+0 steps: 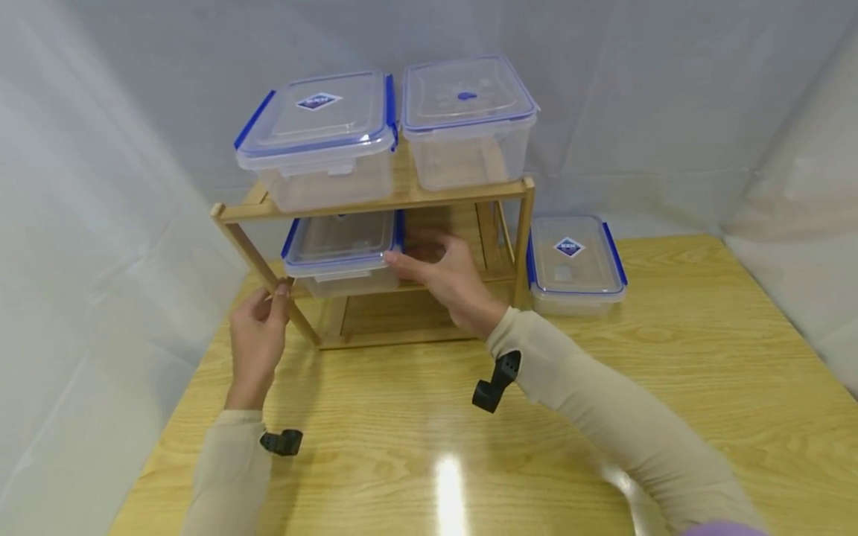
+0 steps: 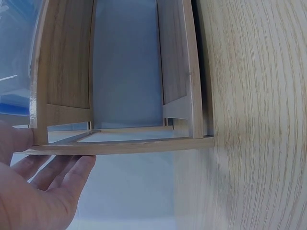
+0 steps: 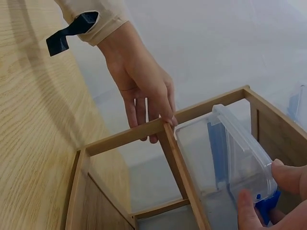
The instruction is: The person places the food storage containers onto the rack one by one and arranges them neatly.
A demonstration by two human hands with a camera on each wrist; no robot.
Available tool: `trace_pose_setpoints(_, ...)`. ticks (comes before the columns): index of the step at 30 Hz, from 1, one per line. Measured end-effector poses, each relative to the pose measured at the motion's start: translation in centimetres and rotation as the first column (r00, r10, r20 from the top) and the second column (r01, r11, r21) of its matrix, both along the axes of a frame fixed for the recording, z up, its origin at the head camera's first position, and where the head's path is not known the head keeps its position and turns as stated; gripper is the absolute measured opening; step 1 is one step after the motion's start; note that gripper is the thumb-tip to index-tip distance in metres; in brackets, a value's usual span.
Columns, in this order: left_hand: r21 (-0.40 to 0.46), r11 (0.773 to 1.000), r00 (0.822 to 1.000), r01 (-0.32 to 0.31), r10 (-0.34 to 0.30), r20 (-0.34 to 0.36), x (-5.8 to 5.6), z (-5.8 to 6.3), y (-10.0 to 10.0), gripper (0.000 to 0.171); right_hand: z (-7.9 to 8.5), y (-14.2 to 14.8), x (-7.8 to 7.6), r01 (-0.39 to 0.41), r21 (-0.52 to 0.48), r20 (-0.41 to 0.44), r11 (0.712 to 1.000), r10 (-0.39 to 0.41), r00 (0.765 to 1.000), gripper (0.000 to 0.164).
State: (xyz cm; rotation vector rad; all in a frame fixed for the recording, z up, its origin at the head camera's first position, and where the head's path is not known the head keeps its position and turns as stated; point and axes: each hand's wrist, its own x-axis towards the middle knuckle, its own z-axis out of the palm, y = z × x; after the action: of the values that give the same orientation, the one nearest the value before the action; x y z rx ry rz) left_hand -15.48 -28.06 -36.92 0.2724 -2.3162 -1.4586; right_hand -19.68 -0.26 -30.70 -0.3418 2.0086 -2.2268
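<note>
A wooden rack (image 1: pixel 442 195) with shelves stands on the table. My left hand (image 1: pixel 258 335) grips its left front post at the middle shelf; in the left wrist view, the thumb of the left hand (image 2: pixel 43 201) and its fingers lie on opposite sides of the post. On the middle shelf sits a clear lidded food container (image 1: pixel 342 246) with blue clips. My right hand (image 1: pixel 456 286) holds its right end, thumb at the front corner; the other fingers are partly hidden. In the right wrist view, thumb and fingers of the right hand (image 3: pixel 290 179) pinch the container (image 3: pixel 247 165) by its blue clip.
Two larger clear containers, one with a diamond label (image 1: pixel 318 101) and one with a blue lid valve (image 1: pixel 467 96), stand on the top shelf. Another lidded container (image 1: pixel 576 260) rests on the table (image 1: pixel 697 357) right of the rack. A pale curtain (image 1: pixel 657 112) hangs behind.
</note>
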Motion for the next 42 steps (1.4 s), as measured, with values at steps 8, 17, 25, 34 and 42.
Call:
trace_pose_setpoints(8,0.016,1.0,1.0,0.015,-0.015,0.007,0.2,0.2,0.0,0.049,0.1,0.6,0.8,-0.057,-0.048,0.06,0.997,0.06,0.996,0.054)
trace_pose_setpoints(17,0.002,1.0,1.0,0.019,-0.019,-0.006,0.1,0.2,0.0,0.049,0.5,2.7,2.8,-0.182,0.003,0.072,0.983,0.181,0.981,0.054)
trace_pose_setpoints(25,-0.009,1.0,1.0,0.018,-0.018,-0.005,0.1,0.2,0.0,0.049,1.2,5.5,5.0,-0.271,0.103,0.002,0.957,0.272,0.962,0.046)
trace_pose_setpoints(34,0.008,1.0,1.0,0.015,-0.015,0.0,0.1,0.2,0.0,0.049,2.2,9.7,6.1,-0.3,0.127,-0.04,0.945,0.307,0.951,0.042)
trace_pose_setpoints(42,-0.001,1.0,1.0,0.008,-0.008,0.004,0.0,0.0,0.0,0.05,2.9,14.3,6.0,-0.247,0.188,-0.056,0.951,0.262,0.963,0.037)
